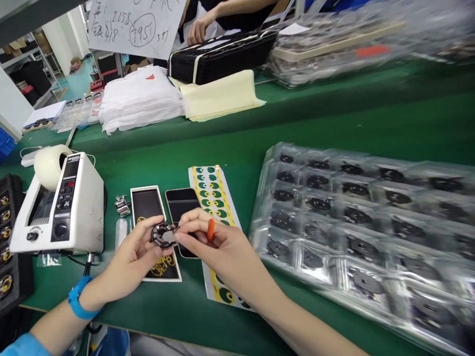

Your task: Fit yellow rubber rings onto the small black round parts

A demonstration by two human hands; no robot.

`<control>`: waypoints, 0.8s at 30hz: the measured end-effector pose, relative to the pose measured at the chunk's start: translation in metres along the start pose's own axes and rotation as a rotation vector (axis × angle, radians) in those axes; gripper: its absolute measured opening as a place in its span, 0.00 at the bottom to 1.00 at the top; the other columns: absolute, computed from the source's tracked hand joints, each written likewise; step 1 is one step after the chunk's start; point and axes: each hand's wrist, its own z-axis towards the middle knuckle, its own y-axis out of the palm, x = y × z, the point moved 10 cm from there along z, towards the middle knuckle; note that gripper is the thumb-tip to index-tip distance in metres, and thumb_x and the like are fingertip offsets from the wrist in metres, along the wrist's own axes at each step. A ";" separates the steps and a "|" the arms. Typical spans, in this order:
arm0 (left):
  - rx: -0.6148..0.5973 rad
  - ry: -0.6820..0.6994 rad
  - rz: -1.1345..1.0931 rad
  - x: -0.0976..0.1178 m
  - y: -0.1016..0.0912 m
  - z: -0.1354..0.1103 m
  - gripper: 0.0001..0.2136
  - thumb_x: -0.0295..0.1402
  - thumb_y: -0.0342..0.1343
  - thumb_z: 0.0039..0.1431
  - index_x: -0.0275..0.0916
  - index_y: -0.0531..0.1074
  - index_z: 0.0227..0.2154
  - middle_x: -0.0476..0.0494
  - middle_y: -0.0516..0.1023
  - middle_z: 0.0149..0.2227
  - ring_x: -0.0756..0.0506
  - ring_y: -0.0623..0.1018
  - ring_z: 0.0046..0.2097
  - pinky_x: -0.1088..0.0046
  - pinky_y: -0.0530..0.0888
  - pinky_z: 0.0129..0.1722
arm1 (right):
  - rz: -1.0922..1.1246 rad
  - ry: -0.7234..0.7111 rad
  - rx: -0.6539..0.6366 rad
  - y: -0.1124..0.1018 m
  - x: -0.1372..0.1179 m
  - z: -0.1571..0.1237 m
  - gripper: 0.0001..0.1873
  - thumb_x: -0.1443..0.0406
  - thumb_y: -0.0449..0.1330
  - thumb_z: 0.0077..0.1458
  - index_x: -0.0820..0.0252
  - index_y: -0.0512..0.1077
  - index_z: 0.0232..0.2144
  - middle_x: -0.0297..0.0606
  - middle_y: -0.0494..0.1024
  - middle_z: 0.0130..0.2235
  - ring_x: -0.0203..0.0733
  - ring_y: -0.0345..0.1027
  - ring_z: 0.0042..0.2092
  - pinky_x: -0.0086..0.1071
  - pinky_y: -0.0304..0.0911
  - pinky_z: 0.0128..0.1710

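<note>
My left hand (130, 257) pinches a small round black part (162, 234) between thumb and fingers, above the green table. My right hand (215, 246) meets it from the right, fingertips pressed against the part's edge, with an orange tool (211, 229) held among its fingers. Below the hands lie a black card with yellow printing (150, 207), a dark phone (181, 201) and a strip of green and yellow stickers (214, 195).
A white tape dispenser (65, 207) stands at the left, beside a black tray of parts (9, 242). Clear blister trays of black parts (371, 222) fill the right. Across the table, another person's hand (198, 27) rests near a black stack, white cloths and yellow sheets.
</note>
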 end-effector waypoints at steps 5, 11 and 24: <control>-0.004 -0.005 0.036 -0.003 0.003 -0.001 0.21 0.34 0.57 0.62 0.44 0.67 0.58 0.41 0.75 0.51 0.43 0.75 0.53 0.64 0.73 0.57 | 0.023 0.081 0.014 0.002 0.010 0.000 0.12 0.57 0.62 0.51 0.58 0.75 0.22 0.37 0.70 0.32 0.34 0.56 0.26 0.30 0.53 0.24; 0.010 -0.033 0.160 -0.005 -0.001 -0.002 0.22 0.32 0.56 0.62 0.41 0.67 0.60 0.49 0.70 0.29 0.49 0.73 0.35 0.67 0.76 0.50 | 0.023 0.094 -0.014 0.002 0.010 0.001 0.12 0.58 0.62 0.50 0.59 0.74 0.22 0.37 0.70 0.32 0.33 0.51 0.24 0.30 0.52 0.24; 0.011 -0.015 0.079 -0.005 0.005 -0.001 0.20 0.34 0.57 0.61 0.42 0.69 0.56 0.41 0.77 0.45 0.42 0.76 0.49 0.63 0.73 0.54 | -0.110 -0.035 0.129 -0.001 0.000 -0.005 0.09 0.63 0.59 0.51 0.58 0.72 0.21 0.37 0.73 0.31 0.35 0.60 0.26 0.29 0.57 0.23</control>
